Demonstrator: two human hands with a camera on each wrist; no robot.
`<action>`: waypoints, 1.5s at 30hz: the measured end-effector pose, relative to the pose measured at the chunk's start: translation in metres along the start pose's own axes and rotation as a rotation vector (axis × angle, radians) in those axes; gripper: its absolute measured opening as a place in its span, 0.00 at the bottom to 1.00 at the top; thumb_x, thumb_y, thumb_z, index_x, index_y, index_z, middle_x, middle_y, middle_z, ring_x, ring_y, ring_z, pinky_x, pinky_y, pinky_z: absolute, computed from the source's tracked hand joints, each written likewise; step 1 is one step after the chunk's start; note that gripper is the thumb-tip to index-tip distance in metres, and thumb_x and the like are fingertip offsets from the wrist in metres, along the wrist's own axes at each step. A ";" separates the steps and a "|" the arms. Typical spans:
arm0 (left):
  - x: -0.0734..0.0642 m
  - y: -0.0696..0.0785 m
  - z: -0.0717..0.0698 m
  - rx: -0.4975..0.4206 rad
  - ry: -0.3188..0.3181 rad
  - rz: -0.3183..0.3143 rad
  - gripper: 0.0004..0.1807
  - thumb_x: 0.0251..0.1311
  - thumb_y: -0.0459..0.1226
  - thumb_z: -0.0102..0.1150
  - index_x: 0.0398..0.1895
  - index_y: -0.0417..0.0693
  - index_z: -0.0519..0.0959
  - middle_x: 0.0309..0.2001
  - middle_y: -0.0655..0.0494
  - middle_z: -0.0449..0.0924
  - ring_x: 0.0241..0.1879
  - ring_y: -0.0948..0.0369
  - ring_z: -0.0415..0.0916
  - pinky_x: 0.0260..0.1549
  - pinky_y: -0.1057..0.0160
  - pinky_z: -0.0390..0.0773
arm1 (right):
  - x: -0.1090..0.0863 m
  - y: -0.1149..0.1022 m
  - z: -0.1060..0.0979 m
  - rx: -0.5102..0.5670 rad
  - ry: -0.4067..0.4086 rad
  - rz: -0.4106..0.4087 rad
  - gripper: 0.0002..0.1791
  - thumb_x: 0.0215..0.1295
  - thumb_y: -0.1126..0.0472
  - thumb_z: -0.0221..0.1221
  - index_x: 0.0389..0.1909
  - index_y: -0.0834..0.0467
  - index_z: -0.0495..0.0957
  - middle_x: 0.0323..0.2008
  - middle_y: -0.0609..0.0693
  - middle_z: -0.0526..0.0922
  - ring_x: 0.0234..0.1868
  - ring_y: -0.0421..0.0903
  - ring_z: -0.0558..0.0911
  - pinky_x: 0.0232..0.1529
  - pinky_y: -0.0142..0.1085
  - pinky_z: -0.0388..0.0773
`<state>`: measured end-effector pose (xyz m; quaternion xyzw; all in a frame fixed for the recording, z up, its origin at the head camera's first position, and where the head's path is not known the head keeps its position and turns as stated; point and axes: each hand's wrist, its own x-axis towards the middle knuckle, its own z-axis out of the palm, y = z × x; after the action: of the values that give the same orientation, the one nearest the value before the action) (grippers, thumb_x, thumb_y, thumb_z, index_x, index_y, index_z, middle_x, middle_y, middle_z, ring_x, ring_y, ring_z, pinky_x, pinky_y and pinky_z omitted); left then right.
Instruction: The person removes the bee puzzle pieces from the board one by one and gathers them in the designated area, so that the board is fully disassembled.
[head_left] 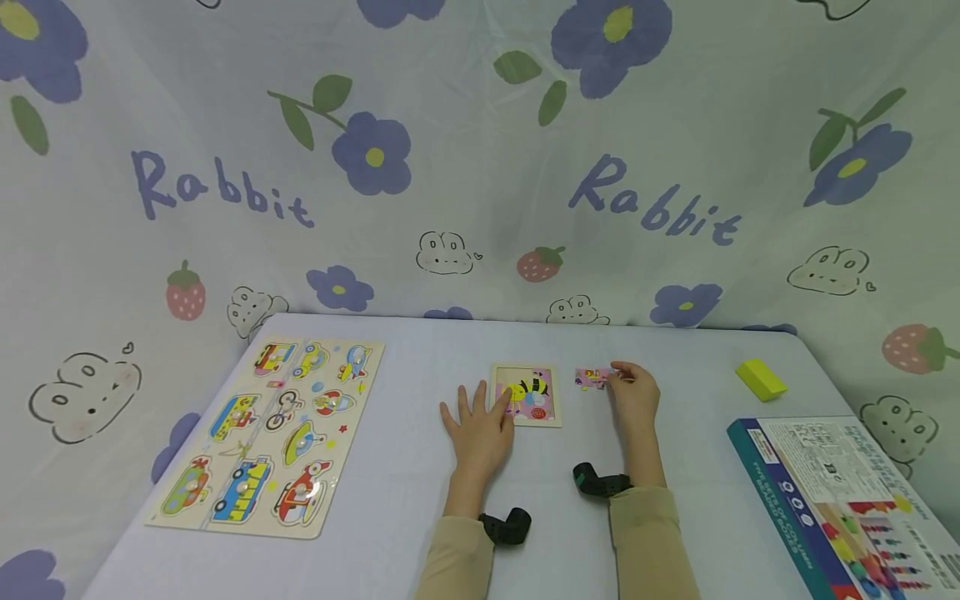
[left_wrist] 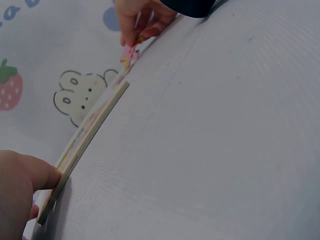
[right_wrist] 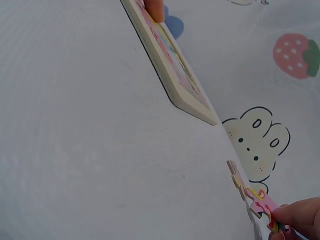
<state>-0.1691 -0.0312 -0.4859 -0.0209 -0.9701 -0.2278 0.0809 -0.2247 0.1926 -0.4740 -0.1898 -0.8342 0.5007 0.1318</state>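
Note:
A small square jigsaw puzzle (head_left: 555, 398) in a pale wooden frame, with a yellow-and-black bee picture on pink, lies flat near the table's middle. My left hand (head_left: 482, 425) is spread at its left side, thumb resting on the puzzle. In the left wrist view that thumb (left_wrist: 42, 172) presses at the frame's edge (left_wrist: 87, 142). Right of the puzzle, my right hand (head_left: 636, 398) pinches a pink jigsaw piece (right_wrist: 263, 204) between thumb and fingers. Another pink piece (right_wrist: 237, 180) lies right beside it, overlapping it in the right wrist view.
At left lies a large wooden board (head_left: 330, 467) of vehicle-shaped pieces. A yellow block (head_left: 761, 380) stands at the right, behind a blue-and-white box (head_left: 817, 454) at the table's right edge. A printed cloth (head_left: 480, 167) hangs behind the white table (head_left: 405, 467).

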 end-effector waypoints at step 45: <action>0.000 -0.003 0.003 -0.004 0.001 0.009 0.21 0.62 0.44 0.47 0.58 0.60 0.74 0.67 0.44 0.59 0.68 0.37 0.43 0.59 0.32 0.32 | -0.005 -0.017 0.011 -0.016 -0.040 -0.088 0.17 0.55 0.69 0.58 0.47 0.65 0.78 0.41 0.61 0.76 0.42 0.53 0.75 0.38 0.37 0.71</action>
<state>-0.1702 -0.0323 -0.4895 -0.0254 -0.9695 -0.2293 0.0823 -0.2280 0.1749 -0.4642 -0.1439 -0.8481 0.4916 0.1353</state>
